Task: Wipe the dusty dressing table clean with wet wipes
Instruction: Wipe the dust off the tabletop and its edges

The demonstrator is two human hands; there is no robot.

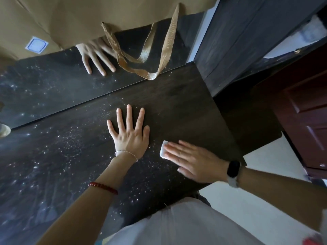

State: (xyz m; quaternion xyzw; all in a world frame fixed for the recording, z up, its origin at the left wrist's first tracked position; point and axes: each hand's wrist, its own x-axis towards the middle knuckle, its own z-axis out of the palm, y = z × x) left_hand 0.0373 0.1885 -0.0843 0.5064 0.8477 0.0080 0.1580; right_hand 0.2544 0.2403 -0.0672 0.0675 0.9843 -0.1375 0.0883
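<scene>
The dark wooden dressing table point(177, 103) fills the middle of the head view. White dust specks cover its left and near parts; its right far part looks cleaner. My left hand point(130, 135) lies flat on the top with fingers spread, holding nothing. To its right, my right hand point(192, 160) presses flat on a folded white wet wipe point(164, 150), which peeks out under the fingertips near the table's front right.
A mirror point(53, 89) stands along the table's back and reflects my left hand. A brown paper bag point(79, 16) with ribbon handles point(141, 57) hangs over the mirror's top. A dark cabinet side point(247, 38) and a reddish door point(304, 110) stand to the right.
</scene>
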